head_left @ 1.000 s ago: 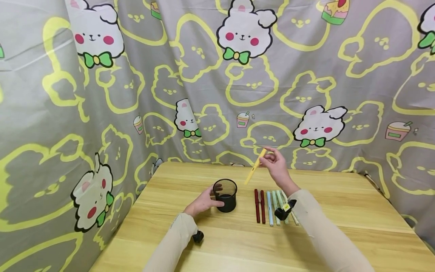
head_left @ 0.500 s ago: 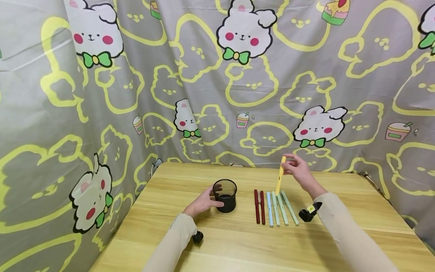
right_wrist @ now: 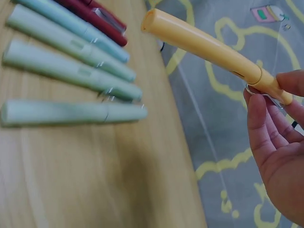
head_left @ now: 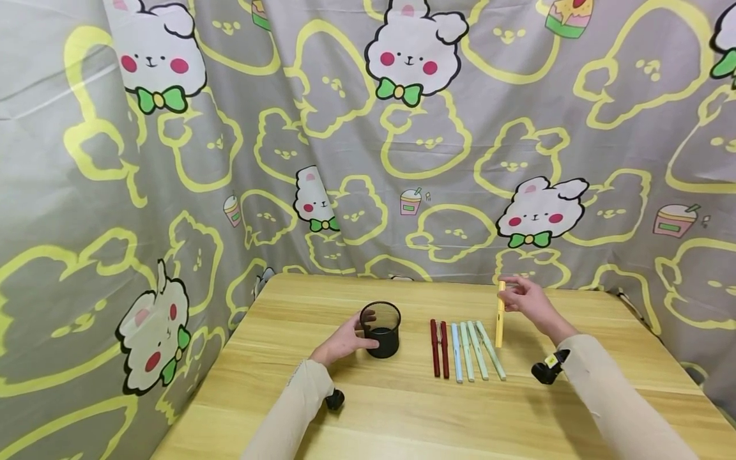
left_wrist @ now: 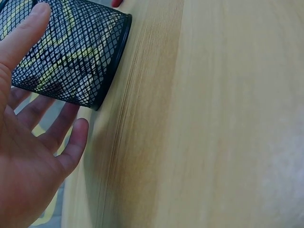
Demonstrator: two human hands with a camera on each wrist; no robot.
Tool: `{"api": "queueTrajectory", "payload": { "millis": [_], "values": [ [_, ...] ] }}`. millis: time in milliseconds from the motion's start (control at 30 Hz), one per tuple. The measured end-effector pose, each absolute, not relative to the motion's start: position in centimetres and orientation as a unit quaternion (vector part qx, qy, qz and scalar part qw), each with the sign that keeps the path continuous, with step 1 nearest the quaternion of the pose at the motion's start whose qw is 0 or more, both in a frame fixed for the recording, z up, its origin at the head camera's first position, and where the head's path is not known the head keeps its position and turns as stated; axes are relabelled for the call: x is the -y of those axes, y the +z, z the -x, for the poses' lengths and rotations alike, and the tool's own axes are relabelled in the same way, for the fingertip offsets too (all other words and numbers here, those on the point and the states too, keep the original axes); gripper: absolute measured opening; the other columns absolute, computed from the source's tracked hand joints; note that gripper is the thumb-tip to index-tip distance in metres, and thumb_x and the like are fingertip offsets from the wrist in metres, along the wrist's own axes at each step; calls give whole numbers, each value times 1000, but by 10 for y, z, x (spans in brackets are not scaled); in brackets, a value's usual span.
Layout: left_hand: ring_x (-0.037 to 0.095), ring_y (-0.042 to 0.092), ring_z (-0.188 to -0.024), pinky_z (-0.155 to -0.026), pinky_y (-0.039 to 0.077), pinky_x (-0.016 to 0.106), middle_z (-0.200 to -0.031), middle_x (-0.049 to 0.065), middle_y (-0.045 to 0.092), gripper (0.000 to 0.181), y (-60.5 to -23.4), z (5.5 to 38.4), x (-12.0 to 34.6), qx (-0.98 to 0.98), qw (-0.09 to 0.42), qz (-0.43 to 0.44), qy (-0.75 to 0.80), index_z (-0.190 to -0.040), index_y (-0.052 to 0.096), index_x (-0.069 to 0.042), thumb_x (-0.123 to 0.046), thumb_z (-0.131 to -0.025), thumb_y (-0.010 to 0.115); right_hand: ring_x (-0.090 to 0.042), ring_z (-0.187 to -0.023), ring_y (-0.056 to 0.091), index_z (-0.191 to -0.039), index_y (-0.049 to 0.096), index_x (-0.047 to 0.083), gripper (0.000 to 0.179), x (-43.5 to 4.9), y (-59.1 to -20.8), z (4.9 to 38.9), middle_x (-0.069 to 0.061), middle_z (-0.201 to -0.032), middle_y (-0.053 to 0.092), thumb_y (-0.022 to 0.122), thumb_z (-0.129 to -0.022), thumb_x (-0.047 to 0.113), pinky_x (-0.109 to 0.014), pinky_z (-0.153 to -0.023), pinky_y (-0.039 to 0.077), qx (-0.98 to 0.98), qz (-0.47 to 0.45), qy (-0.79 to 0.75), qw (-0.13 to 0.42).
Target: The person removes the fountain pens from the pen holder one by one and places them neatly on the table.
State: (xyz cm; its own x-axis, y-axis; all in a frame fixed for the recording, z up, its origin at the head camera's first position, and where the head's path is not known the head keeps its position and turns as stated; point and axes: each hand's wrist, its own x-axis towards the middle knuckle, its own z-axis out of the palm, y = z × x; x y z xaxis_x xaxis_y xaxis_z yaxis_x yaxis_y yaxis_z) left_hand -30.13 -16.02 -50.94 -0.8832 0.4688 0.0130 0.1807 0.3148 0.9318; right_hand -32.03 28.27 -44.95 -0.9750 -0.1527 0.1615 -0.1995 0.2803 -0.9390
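Note:
A yellow pen (right_wrist: 204, 43) hangs nearly upright above the table, its upper end pinched between thumb and fingers of my right hand (head_left: 535, 305). Just left of it lie several pens in a row: two dark red pens (head_left: 435, 350), a light blue pen (head_left: 457, 354) and three pale green pens (head_left: 478, 351), the last one slanted. Farther left stands a black mesh pen holder (head_left: 382, 345), upright, with no pens visible inside. My left hand (head_left: 342, 343) holds it from the left side, thumb in front and fingers behind, as the left wrist view (left_wrist: 28, 161) also shows.
The wooden table (head_left: 368, 415) reaches back to a grey curtain (head_left: 437, 160) with bunny and yellow outline prints. A small black camera is strapped to each wrist, near the sleeves.
My right hand has carried the yellow pen rightward, over the row of pens, and lower to the right side of the row. The left hand and pen holder have stayed put.

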Motion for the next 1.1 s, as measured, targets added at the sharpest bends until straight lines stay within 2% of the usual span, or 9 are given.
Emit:
{"api": "queueTrajectory", "payload": {
  "millis": [200,467,600,700,867,1100],
  "values": [
    [36,36,-128,-100,32,55,-144,17,38,77,-510,301,161,-801,130,-205,548,-145,33,-5,-20,-82,76,-11,-73,59,-134,35,-15,52,-291,-459,316,-11,-90,59,58,-94,8,-35,-73,54,815,-107,570,-5],
    [36,37,-128,-100,32,54,-143,17,39,76,-510,301,160,-803,128,-206,544,-145,33,-5,-19,-83,75,-20,-75,61,-134,38,-14,52,-298,-480,313,-26,-98,60,59,-91,6,-43,-74,53,839,-98,532,-59],
    [38,36,-129,-100,31,56,-144,19,37,76,-511,302,159,-798,127,-207,551,-145,31,-3,-16,-84,74,-21,-73,61,-131,40,-16,51,-300,-490,314,-24,-94,62,61,-89,4,-41,-70,54,845,-106,519,-74],
    [40,35,-129,-101,30,56,-144,22,36,75,-508,301,159,-796,131,-208,554,-145,31,-2,-13,-84,73,-21,-71,61,-129,40,-17,51,-301,-494,314,-18,-90,64,62,-88,4,-38,-67,54,849,-106,511,-82],
    [43,33,-129,-101,30,57,-143,26,35,71,-492,292,158,-789,138,-213,560,-144,34,-2,-10,-84,72,-24,-69,60,-130,39,-18,51,-302,-495,313,-18,-86,65,61,-89,5,-35,-61,51,851,-110,506,-87],
    [45,34,-128,-100,31,56,-142,27,36,70,-480,283,156,-790,134,-215,558,-142,36,-1,-9,-84,72,-22,-69,60,-129,39,-18,53,-300,-500,313,-15,-86,66,62,-90,7,-35,-60,51,851,-109,506,-90]
  ]
}}
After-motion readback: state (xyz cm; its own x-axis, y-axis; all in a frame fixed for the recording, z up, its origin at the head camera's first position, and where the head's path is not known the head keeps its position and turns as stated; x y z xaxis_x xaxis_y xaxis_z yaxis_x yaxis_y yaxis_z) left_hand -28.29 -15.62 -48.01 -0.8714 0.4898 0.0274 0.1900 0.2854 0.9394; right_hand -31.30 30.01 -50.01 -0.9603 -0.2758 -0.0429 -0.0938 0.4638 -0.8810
